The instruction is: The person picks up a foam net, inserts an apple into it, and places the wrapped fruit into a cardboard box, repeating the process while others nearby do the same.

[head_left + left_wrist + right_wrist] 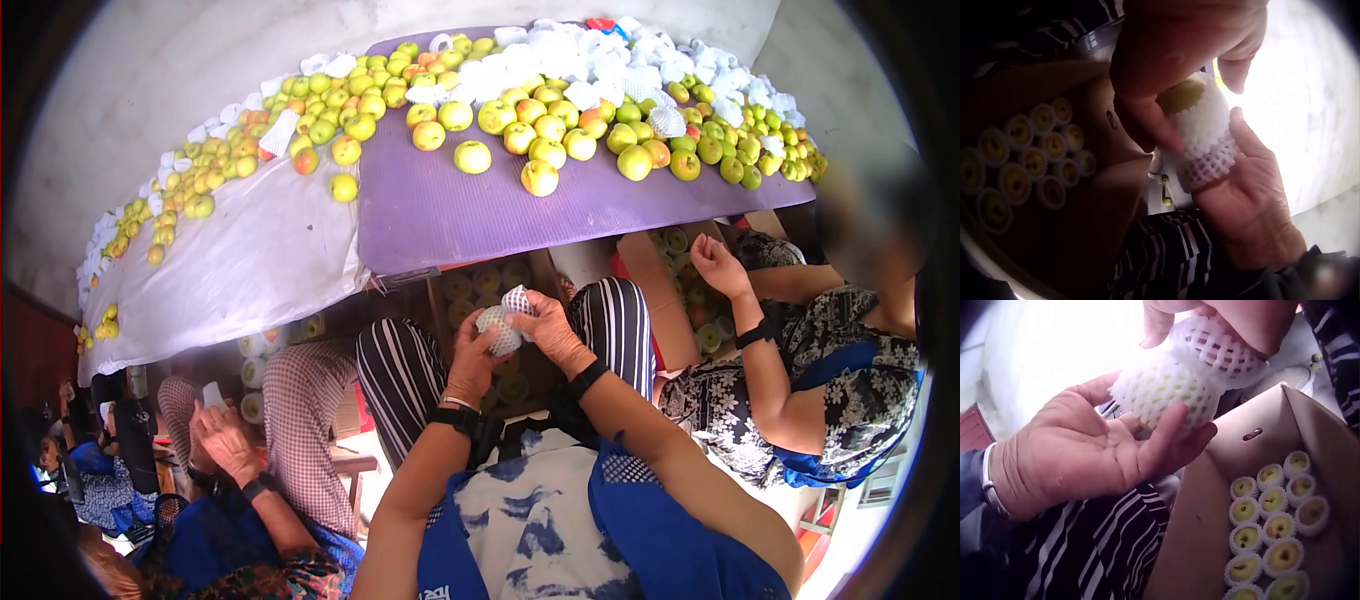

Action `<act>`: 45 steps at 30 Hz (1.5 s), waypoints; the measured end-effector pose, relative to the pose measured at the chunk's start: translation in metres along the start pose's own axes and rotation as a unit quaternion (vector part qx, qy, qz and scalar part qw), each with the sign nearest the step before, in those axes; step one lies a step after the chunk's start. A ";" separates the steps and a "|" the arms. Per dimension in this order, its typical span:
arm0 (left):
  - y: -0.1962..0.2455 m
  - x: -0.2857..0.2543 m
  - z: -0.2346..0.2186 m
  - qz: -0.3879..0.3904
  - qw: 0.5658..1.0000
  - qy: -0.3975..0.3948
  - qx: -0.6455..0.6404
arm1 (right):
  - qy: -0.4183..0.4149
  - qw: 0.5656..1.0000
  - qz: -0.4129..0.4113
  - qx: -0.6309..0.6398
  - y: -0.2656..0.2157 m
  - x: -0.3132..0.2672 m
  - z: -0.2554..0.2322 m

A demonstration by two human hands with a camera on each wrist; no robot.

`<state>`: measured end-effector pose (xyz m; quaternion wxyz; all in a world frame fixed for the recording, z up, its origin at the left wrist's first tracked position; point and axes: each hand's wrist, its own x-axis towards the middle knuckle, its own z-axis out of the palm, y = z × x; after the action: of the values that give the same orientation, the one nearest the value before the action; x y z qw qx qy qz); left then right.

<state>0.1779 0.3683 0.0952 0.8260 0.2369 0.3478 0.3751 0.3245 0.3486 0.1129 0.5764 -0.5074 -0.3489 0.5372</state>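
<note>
Between both hands, above the lap, is a yellow-green apple partly covered by a white foam net sleeve. My left hand holds the apple, its fingers curled round the netted side. The loose end of the sleeve is gathered in my right hand, which pinches it beside the apple. In the right wrist view, that loose end bulges out under the right hand's fingers. One side of the apple shows bare in the left wrist view. A bracelet circles the left wrist.
Below the hands, a cardboard box holds rows of netted apples. A table with a purple mat carries many loose apples and a heap of white foam nets. People sit close on both sides.
</note>
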 end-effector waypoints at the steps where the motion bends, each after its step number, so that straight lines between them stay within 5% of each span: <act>1: 0.000 -0.001 0.001 0.008 1.000 -0.001 0.009 | 0.004 1.000 0.008 0.014 -0.001 0.000 0.000; 5: 0.004 -0.001 0.003 -0.005 0.999 0.023 0.023 | 0.051 0.996 0.055 0.048 0.005 0.007 -0.006; 8: 0.003 -0.002 0.007 -0.022 0.996 0.064 0.066 | 0.110 0.989 -0.002 -0.097 0.012 0.007 -0.003; 10: 0.002 -0.003 0.009 0.003 0.990 0.084 0.109 | 0.095 0.902 -0.216 -0.361 0.010 0.002 0.002; 14: -0.004 0.004 -0.001 0.029 0.990 0.101 0.093 | -0.014 0.867 -0.247 -0.433 -0.006 -0.012 0.020; 17: -0.005 0.005 -0.007 0.005 0.995 0.099 -0.006 | -0.018 0.839 -0.301 -0.452 -0.007 -0.015 0.029; 20: -0.007 0.006 -0.009 -0.011 0.993 0.073 -0.097 | -0.006 0.829 -0.329 -0.452 -0.005 -0.016 0.031; 25: -0.002 0.004 -0.005 0.019 0.981 -0.085 -0.172 | -0.027 0.813 -0.280 -0.510 -0.002 -0.016 0.034; 29: -0.004 0.007 -0.009 0.016 0.982 -0.069 -0.173 | -0.085 0.785 -0.371 -0.488 -0.003 -0.019 0.039; 33: 0.000 0.007 -0.012 -0.008 0.962 -0.038 -0.269 | -0.073 0.787 -0.431 -0.436 -0.012 -0.026 0.042; 35: 0.000 0.008 -0.012 0.008 0.962 -0.052 -0.268 | -0.017 0.860 -0.388 -0.332 -0.008 -0.025 0.038; 36: -0.001 0.009 -0.011 0.021 0.962 -0.044 -0.268 | -0.016 0.859 -0.388 -0.332 -0.005 -0.024 0.035; 38: 0.000 0.009 -0.007 0.034 0.962 -0.037 -0.268 | 0.064 0.937 -0.235 -0.249 0.000 -0.023 0.028; 41: -0.001 0.007 -0.007 0.043 0.971 -0.061 -0.229 | 0.159 0.935 -0.178 -0.262 -0.001 -0.019 0.024; 43: -0.003 0.009 -0.009 0.035 0.967 -0.073 -0.240 | 0.150 0.917 -0.178 -0.323 -0.005 -0.018 0.020; 45: -0.006 0.010 -0.008 0.042 0.972 -0.075 -0.218 | 0.125 0.839 -0.325 -0.418 -0.005 -0.014 0.018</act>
<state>0.1795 0.3734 0.0823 0.8650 0.0933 0.1847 0.4571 0.3058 0.3391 0.1239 0.4893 -0.6203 -0.6107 0.0538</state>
